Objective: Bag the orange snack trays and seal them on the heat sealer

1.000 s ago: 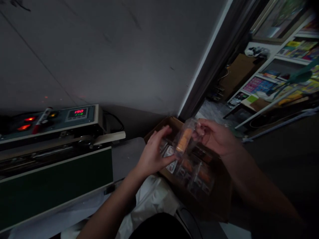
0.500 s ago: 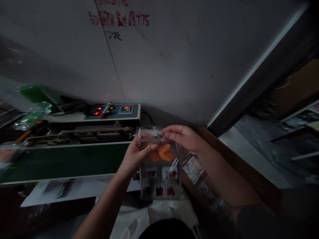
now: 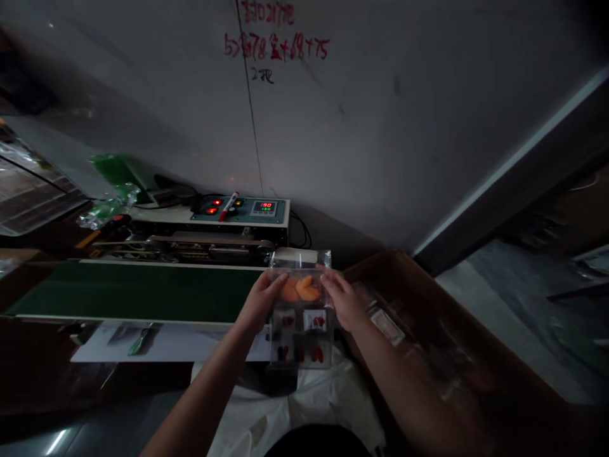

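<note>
Between both hands I hold a clear plastic bag [image 3: 301, 339] upright, its top flap standing above my fingers. Inside it, orange pieces [image 3: 307, 289] lie in the upper part, and small compartments with dark red items fill the lower part. My left hand [image 3: 261, 295] pinches the bag's left edge. At its upper right edge, my right hand [image 3: 343, 297] grips with thumb and fingers. Just left of the bag is the end of a sealing machine's green conveyor belt [image 3: 143, 292]. The machine's control panel [image 3: 242, 209] has lit red switches and a digital display.
A red-and-white marker [image 3: 229, 206] lies on the panel. On the right stands a cardboard box [image 3: 404, 270] holding several clear packages [image 3: 387, 325]. White paper [image 3: 185, 343] sticks out under the belt. Behind rises a grey wall [image 3: 361, 146] with red writing. Green plastic [image 3: 114, 171] sits at left.
My fingers have moved from the top opening of the bag to its two sides, and the flap now stands open to view. The camera view has shifted left.
</note>
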`<state>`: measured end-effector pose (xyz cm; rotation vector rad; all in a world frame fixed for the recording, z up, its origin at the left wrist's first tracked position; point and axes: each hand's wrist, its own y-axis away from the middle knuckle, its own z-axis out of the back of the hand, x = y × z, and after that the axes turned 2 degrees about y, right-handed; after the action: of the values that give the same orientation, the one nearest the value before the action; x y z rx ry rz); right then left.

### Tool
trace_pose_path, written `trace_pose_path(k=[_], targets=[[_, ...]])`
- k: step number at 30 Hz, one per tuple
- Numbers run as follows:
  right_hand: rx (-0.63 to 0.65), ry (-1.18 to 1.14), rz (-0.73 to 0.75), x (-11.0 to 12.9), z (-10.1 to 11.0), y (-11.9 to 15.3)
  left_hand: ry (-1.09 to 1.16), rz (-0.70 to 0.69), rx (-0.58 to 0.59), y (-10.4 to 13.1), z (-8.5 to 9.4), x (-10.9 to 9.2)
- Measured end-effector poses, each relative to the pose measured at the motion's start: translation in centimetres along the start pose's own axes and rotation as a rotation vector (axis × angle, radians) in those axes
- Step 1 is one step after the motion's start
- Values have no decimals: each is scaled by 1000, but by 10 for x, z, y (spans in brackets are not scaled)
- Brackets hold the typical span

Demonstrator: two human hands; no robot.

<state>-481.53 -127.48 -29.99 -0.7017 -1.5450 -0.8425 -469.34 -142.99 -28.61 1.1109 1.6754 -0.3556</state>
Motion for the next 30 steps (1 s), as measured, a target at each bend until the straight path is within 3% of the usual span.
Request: trace_pose_path(k=[4, 8, 14, 23, 30], targets=[[-191, 178, 188, -29, -5, -3, 35, 85, -56, -8, 6, 8], [-154, 243, 313, -32, -7, -10, -9, 55, -225, -16, 12, 7], [-222, 402, 439, -36, -12, -18, -36, 33, -258, -39, 15, 9], [-249, 472, 369, -45, -20, -24, 45, 164, -326, -67, 23, 5], [-322, 478, 372, -47, -37, -27, 83, 161, -390, -69, 28, 1]])
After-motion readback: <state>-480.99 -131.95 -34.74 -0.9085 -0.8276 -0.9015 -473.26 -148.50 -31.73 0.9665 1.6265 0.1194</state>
